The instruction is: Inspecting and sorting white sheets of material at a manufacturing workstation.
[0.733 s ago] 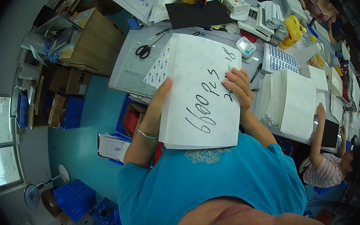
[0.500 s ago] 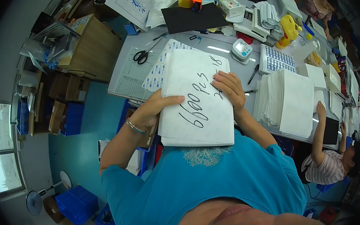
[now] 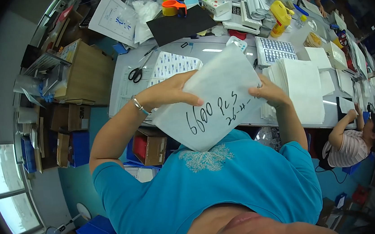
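Between my hands, tilted in front of my chest, is a stack of white paper sheets [image 3: 216, 87] with black handwriting on the top one. My left hand [image 3: 173, 91] grips its left side, thumb lying on top and fingers hidden underneath. On the right side my right hand [image 3: 270, 92] holds the edge, thumb on the face. Just beyond my left hand lies a white sheet with small blue print [image 3: 171, 65] on the table. A large pile of white sheets [image 3: 300, 92] stands to the right of my right hand.
Black scissors [image 3: 135, 74] lie at the table's left. Farther back are a black sheet [image 3: 178, 25], an orange tape dispenser [image 3: 176, 7] and a yellow bottle [image 3: 281, 17]. A tray of small blue-and-white pieces [image 3: 277, 50] sits at right. One person [image 3: 352, 139] works at the right, another at the far right.
The stack has turned clockwise from nearly upright to slanted, its lower corner now pointing at my chest. My right hand has shifted right, and its thumb now shows on the face.
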`<state>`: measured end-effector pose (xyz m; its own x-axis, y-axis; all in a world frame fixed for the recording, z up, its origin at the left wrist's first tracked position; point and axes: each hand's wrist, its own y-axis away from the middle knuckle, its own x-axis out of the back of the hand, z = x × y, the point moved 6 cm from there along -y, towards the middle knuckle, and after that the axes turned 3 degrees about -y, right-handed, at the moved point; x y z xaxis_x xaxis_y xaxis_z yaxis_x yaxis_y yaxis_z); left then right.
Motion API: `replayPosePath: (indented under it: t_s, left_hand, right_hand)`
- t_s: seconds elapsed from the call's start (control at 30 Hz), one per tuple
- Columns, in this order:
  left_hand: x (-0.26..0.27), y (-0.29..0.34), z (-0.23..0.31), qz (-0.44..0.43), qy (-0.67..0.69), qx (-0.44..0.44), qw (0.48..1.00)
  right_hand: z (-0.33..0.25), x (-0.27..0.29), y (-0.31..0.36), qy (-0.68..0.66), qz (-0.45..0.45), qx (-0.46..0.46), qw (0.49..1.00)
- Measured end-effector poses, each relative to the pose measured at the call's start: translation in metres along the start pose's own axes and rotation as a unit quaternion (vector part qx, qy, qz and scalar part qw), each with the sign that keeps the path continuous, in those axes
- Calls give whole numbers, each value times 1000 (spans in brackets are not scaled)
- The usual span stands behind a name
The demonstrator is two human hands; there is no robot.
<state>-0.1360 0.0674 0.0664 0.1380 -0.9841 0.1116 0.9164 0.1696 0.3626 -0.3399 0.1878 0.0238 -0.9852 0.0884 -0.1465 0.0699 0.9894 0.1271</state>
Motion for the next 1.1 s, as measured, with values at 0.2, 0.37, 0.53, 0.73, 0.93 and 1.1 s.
replayPosePath:
  t_s: [0.2, 0.37, 0.53, 0.73, 0.93, 1.1]
  left_hand:
    - [-17, -39, -36, -128, -79, -3, 989]
    - [-20, -24, -113, -115, 437, 46, 891]
    - [-92, -68, -181, 42, 275, 88, 956]
    - [-108, -144, -191, 11, 76, 50, 996]
    - [-117, -240, -191, 92, -252, -74, 960]
    - [-120, -287, -154, 252, -338, -117, 899]
  right_hand:
    - [92, 2, 54, -95, 66, -103, 988]
    - [159, 7, 120, -285, 238, -100, 923]
    - [189, -13, 165, -324, 379, -104, 860]
    - [245, -37, 199, -354, 515, -92, 775]
    - [339, -52, 202, -572, 519, -85, 630]
    - [331, -54, 201, -533, 530, -80, 655]
